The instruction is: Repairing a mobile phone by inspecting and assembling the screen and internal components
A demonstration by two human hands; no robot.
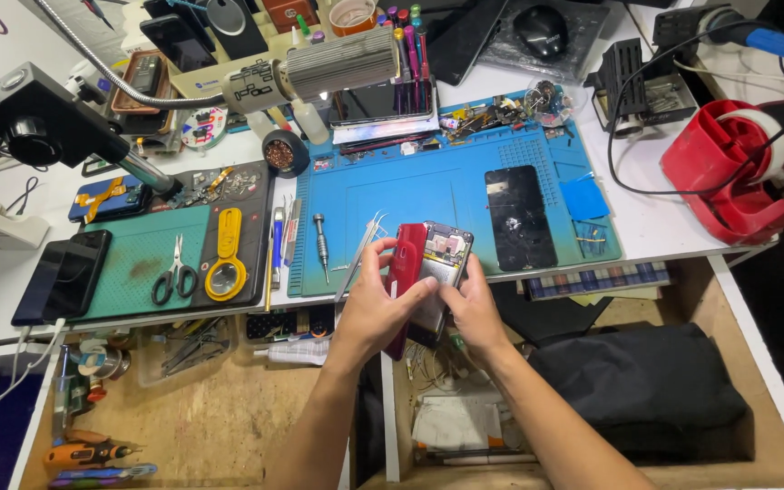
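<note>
In the head view my left hand (376, 304) grips a red phone back cover (405, 263), lifted partly away from an opened phone (444, 257) whose circuit board shows. My right hand (474, 308) holds that phone from below and the right side. Both hands hover over the front edge of the blue work mat (465, 195). Tweezers (358, 249) lie on the mat just left of my left thumb, and a small screwdriver (320, 238) lies further left.
A black phone screen (520, 216) lies on the mat to the right. Scissors (173, 270) and a yellow magnifier (227, 254) rest on a green mat at left. A red tape dispenser (728, 168) stands far right. Open drawers with tools and a black bag (641, 386) sit below.
</note>
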